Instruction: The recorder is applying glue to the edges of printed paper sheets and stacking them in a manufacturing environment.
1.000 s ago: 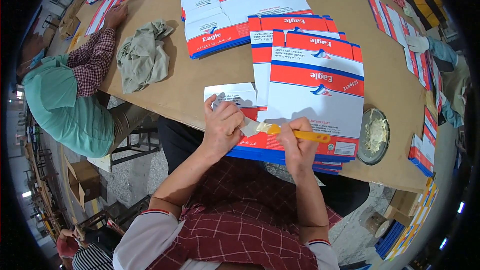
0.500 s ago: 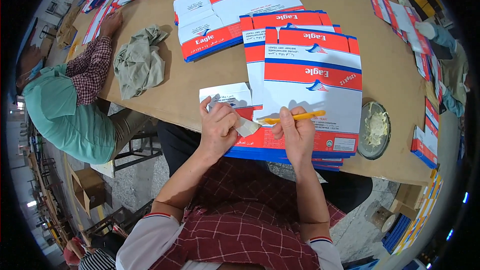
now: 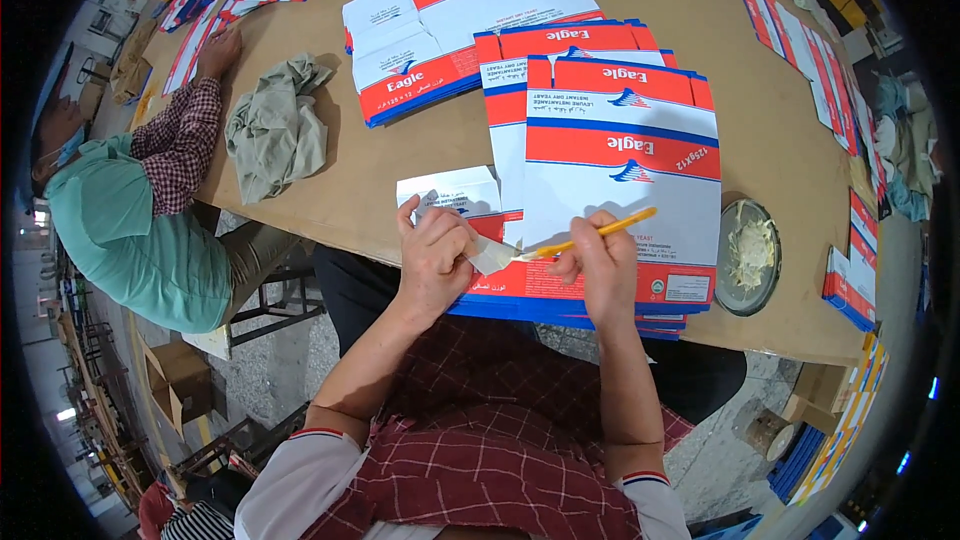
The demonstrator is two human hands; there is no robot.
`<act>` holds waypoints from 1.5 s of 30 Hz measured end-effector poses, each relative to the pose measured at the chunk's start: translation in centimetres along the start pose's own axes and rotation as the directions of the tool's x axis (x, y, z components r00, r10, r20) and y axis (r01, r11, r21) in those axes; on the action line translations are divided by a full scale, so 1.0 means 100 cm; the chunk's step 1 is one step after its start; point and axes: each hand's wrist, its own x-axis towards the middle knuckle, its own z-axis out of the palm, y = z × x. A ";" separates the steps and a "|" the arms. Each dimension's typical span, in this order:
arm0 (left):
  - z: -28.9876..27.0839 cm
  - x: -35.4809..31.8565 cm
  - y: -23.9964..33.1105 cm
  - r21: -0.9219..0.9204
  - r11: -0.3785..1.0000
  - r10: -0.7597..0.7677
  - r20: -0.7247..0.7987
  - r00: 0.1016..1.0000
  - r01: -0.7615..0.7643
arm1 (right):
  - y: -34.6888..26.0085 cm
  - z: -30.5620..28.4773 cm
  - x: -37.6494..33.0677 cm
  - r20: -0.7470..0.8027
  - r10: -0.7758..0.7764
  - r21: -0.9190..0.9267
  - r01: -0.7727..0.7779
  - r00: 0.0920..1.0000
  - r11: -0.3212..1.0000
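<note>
My right hand [image 3: 606,265] is closed around a yellow-handled brush [image 3: 630,221]. The brush tip touches or nearly touches a small whitish carton flap [image 3: 490,254], which the fingers of my left hand [image 3: 436,252] pinch. The flap belongs to a flat printed carton [image 3: 622,210] in white, red and blue, lying on top of a pile at the table's near edge. Beside the pile on the right is a round dish [image 3: 737,305] with pale yellow paste [image 3: 752,252] in it.
More flat cartons [image 3: 500,0] are stacked farther up the brown table [image 3: 420,155]. A crumpled grey-green cloth [image 3: 277,130] lies to the left. One person in a teal top [image 3: 140,230] sits at the left edge. Carton stacks [image 3: 850,275] line the right side.
The brush has tilted more steeply, its handle end rising, and its tip has shifted slightly down the flap. At the far right, a co-worker's hand has drawn back from the cartons.
</note>
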 end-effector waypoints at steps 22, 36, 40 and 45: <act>-0.001 0.000 0.003 -0.004 1.000 -0.015 -0.009 1.000 0.015 | 0.004 -0.014 0.004 0.217 -0.227 -0.081 0.250 0.949 0.965; 0.001 -0.001 0.002 0.001 1.000 -0.021 -0.006 1.000 0.021 | 0.006 -0.015 0.006 0.286 -0.346 -0.260 0.420 0.893 0.869; 0.000 -0.002 0.002 0.003 1.000 -0.027 0.003 1.000 0.027 | 0.009 -0.019 0.005 0.335 -0.334 -0.191 0.410 0.881 0.892; 0.000 -0.001 0.003 -0.005 1.000 -0.025 -0.004 1.000 0.025 | 0.009 -0.017 0.004 0.278 -0.380 -0.202 0.440 0.883 0.875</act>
